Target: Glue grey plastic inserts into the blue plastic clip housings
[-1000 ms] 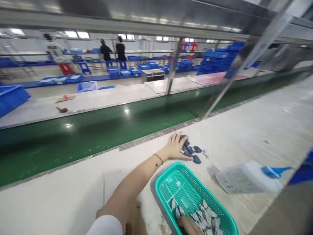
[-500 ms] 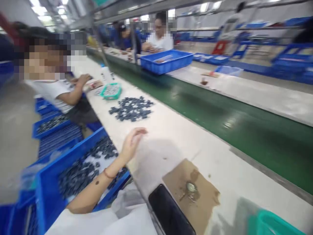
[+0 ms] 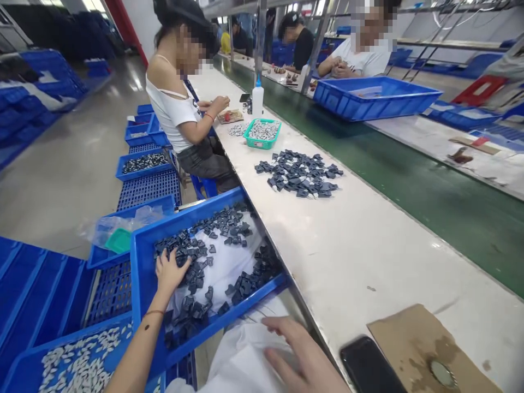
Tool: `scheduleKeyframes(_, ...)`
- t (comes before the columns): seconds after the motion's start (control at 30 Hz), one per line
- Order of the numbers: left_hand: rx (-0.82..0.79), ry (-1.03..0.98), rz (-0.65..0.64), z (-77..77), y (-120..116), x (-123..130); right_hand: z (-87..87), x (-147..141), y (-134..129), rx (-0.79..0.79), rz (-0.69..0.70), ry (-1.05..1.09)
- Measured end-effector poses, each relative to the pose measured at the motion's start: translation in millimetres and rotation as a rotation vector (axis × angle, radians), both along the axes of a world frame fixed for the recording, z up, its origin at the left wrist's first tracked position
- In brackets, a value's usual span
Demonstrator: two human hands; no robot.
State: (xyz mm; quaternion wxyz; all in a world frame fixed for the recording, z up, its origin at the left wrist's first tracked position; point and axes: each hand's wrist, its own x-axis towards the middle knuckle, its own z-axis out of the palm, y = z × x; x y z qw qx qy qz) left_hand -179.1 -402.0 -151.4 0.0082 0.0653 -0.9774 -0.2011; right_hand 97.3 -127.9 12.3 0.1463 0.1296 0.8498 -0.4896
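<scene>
My left hand (image 3: 170, 271) reaches into a large blue crate (image 3: 137, 284) and rests with spread fingers on a heap of small dark grey plastic pieces (image 3: 200, 267). A white sheet lines the crate's bottom. My right hand (image 3: 301, 352) is low in the view over the white cloth on my lap, fingers apart and slightly blurred, holding nothing I can see. Right of it, a black phone (image 3: 370, 363) lies at the bench edge. Beside the phone is a stained piece of brown cardboard (image 3: 421, 344) with a small round metal-rimmed thing (image 3: 442, 374) on it.
On the white bench (image 3: 347, 240) lie a spread pile of dark pieces (image 3: 301, 173), a green basket (image 3: 262, 143) of small pale parts and a white bottle (image 3: 257, 99). A co-worker (image 3: 180, 109) sits at the far left side. A blue crate (image 3: 376, 98) stands across the green belt.
My left hand has moved from above the bench down into the crate of dark pieces. My right hand has come into view. The camera has turned left.
</scene>
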Motion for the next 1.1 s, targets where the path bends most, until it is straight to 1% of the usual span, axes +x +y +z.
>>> scheduleKeyframes(0.03,-0.026,-0.016,-0.008,-4.3,-2,-9,-0.6,-28,-11,0.035,0.056,-0.078)
scheduleKeyframes(0.07,-0.050,-0.031,-0.007,-8.2,-3,-17,-4.7,-56,-21,0.105,0.105,-0.144)
scheduleKeyframes(0.1,-0.072,-0.044,0.003,-11.8,-5,-25,-12.4,-83,-30,0.210,0.156,-0.205)
scheduleKeyframes(0.13,-0.093,-0.054,0.021,-14.9,-6,-31,-23.6,-108,-37,0.267,0.160,-0.246)
scheduleKeyframes(0.2,-0.133,-0.063,0.069,-20.0,-11,-39,-53.4,-151,-46,0.378,0.121,-0.367)
scheduleKeyframes(0.23,-0.150,-0.064,0.088,-21.9,-14,-41,-69.9,-167,-47,0.437,0.097,-0.442)
scheduleKeyframes(0.3,-0.176,-0.064,0.106,-24.6,-19,-44,-100.6,-189,-47,0.534,0.080,-0.565)
scheduleKeyframes(0.37,-0.195,-0.064,0.103,-26.3,-21,-44,-123.1,-197,-48,0.594,0.104,-0.626)
scheduleKeyframes(0.4,-0.203,-0.062,0.097,-27.0,-20,-44,-130.6,-197,-51,0.610,0.128,-0.632)
scheduleKeyframes(0.43,-0.211,-0.057,0.092,-27.7,-19,-43,-135.8,-196,-56,0.616,0.157,-0.624)
scheduleKeyframes(0.5,-0.227,-0.034,0.078,-29.2,-13,-41,-140.7,-192,-72,0.595,0.234,-0.586)
scheduleKeyframes(0.6,-0.237,0.007,0.012,-31.1,-4,-39,-140.7,-185,-102,0.511,0.373,-0.509)
scheduleKeyframes(0.7,-0.236,0.013,-0.057,-30.8,-5,-49,-139.0,-190,-125,0.436,0.490,-0.434)
scheduleKeyframes(0.73,-0.237,0.009,-0.064,-29.9,-9,-55,-138.9,-196,-129,0.419,0.510,-0.406)
scheduleKeyframes(0.8,-0.238,-0.011,-0.083,-27.0,-19,-71,-140.0,-220,-134,0.402,0.514,-0.319)
scheduleKeyframes(0.9,-0.234,-0.084,-0.168,-21.1,-35,-94,-146.4,-269,-143,0.396,0.460,-0.115)
scheduleKeyframes(0.97,-0.241,-0.141,-0.235,-18.3,-41,-102,-153.8,-298,-151,0.381,0.454,-0.044)
scheduleKeyframes(1.03,-0.260,-0.173,-0.276,-18.0,-42,-102,-162.7,-313,-159,0.369,0.478,-0.012)
scheduleKeyframes(1.1,-0.285,-0.178,-0.291,-20.8,-38,-97,-171.3,-312,-163,0.374,0.496,0.013)
